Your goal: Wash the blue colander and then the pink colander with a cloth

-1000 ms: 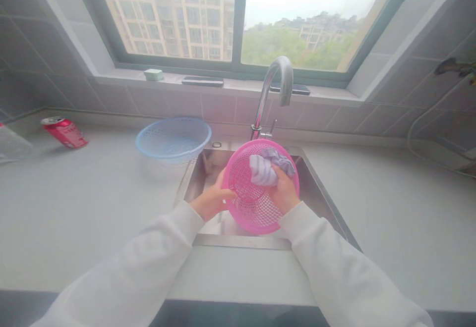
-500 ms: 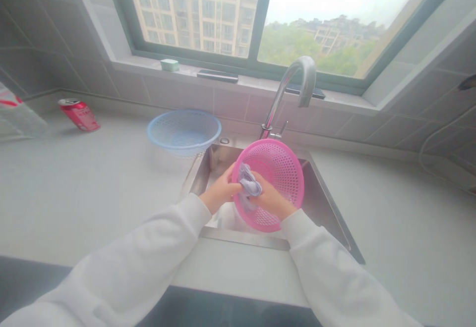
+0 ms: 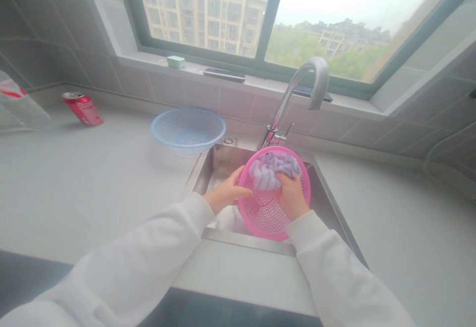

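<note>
A round pink perforated basket (image 3: 260, 213) is tilted toward me above the steel sink (image 3: 226, 157). My left hand (image 3: 229, 190) grips its left rim, the thumb on the inside and the fingers mostly behind it. Inside the basket, my right hand (image 3: 292, 195) is closed on a crumpled pale purple cloth (image 3: 267, 171), pressed to the upper part of the inner wall. The silver faucet (image 3: 297, 81) rises just behind the basket. Something whitish lies in the sink below the basket, partly hidden.
A blue perforated basket (image 3: 178, 142) stands on the counter left of the sink. Farther left are a red can (image 3: 84, 110) and a clear plastic bag (image 3: 20, 109). A green block (image 3: 176, 61) sits on the windowsill.
The cloth has moved from the basket's left rim to its upper inner wall, spread wider, with my right hand. My left hand stays at the left rim. The view has shifted slightly.
</note>
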Demonstrator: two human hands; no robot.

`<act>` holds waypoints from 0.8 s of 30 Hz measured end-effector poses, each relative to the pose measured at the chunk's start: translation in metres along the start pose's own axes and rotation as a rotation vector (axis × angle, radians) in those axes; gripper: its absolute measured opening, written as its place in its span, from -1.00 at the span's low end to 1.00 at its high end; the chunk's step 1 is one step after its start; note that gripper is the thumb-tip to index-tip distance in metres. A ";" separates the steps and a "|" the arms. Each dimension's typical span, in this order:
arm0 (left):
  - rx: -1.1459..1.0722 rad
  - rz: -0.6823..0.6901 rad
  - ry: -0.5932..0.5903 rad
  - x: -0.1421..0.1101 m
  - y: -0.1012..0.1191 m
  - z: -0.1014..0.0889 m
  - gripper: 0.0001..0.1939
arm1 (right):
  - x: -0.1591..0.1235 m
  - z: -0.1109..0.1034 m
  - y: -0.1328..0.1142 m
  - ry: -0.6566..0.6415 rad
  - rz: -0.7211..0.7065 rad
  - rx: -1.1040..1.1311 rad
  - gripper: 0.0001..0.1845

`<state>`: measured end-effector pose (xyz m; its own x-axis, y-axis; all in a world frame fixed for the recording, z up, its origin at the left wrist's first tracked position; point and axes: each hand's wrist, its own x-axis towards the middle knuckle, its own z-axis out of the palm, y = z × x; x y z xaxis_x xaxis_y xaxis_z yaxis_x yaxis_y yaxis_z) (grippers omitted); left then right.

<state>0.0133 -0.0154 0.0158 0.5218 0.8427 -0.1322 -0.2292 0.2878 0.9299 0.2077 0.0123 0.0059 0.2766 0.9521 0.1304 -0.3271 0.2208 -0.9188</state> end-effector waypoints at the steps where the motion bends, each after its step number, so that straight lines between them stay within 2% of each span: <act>1: -0.008 -0.021 0.008 -0.001 0.001 0.001 -0.07 | 0.000 0.000 0.000 0.009 0.006 0.016 -0.39; 3: -0.035 -0.035 0.008 -0.003 0.002 0.001 -0.12 | -0.004 0.003 -0.001 -0.078 0.037 -0.005 -0.38; 5: -0.064 -0.008 -0.009 -0.003 0.000 0.000 -0.13 | -0.012 0.007 -0.004 -0.268 0.061 -0.122 -0.36; 9: -0.098 0.033 0.013 -0.002 -0.004 -0.004 -0.13 | -0.028 0.016 -0.015 -0.603 -0.020 -0.591 -0.16; 11: -0.108 0.042 0.031 -0.002 -0.005 -0.005 -0.13 | -0.032 0.019 -0.022 -0.711 -0.062 -0.740 -0.14; 14: -0.089 0.027 0.063 -0.003 -0.002 -0.003 -0.15 | -0.030 0.018 -0.026 -0.817 -0.076 -0.766 -0.24; 16: -0.043 0.003 0.103 -0.004 0.001 -0.001 -0.17 | -0.025 0.014 -0.023 -0.816 -0.058 -0.733 -0.42; 19: 0.023 -0.011 0.131 -0.005 0.006 0.002 -0.14 | -0.016 0.005 -0.010 -0.693 -0.052 -0.667 -0.59; 24: 0.049 0.102 0.061 -0.001 0.001 0.001 -0.04 | -0.014 -0.001 0.001 -0.415 -0.017 -0.620 -0.46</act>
<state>0.0135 -0.0160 0.0175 0.4468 0.8930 -0.0549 -0.2379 0.1777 0.9549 0.2039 -0.0007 0.0027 -0.1267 0.9784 0.1632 0.2782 0.1930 -0.9409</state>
